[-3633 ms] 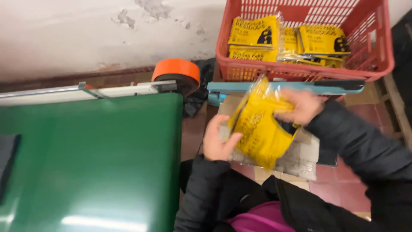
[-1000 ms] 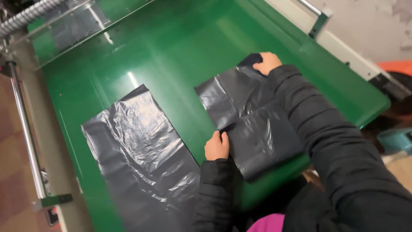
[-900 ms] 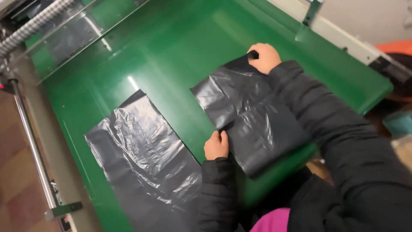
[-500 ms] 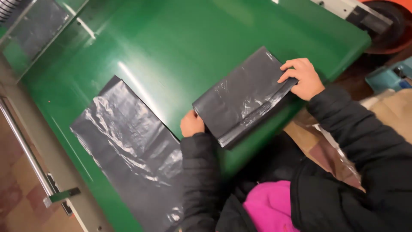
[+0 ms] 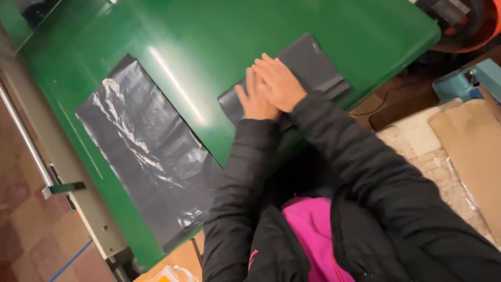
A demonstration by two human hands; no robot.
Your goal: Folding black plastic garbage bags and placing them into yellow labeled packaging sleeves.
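Both hands, left hand [image 5: 255,99] and right hand [image 5: 280,83], lie open and flat, pressing the folded black bag [image 5: 313,65] on the green table [image 5: 209,42] at upper centre; judged: flattening a fold, next a further fold.

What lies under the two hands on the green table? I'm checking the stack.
Both the left hand and right hand press flat on a folded black plastic bag, itself on the green table. Anything beneath the bag is covered.
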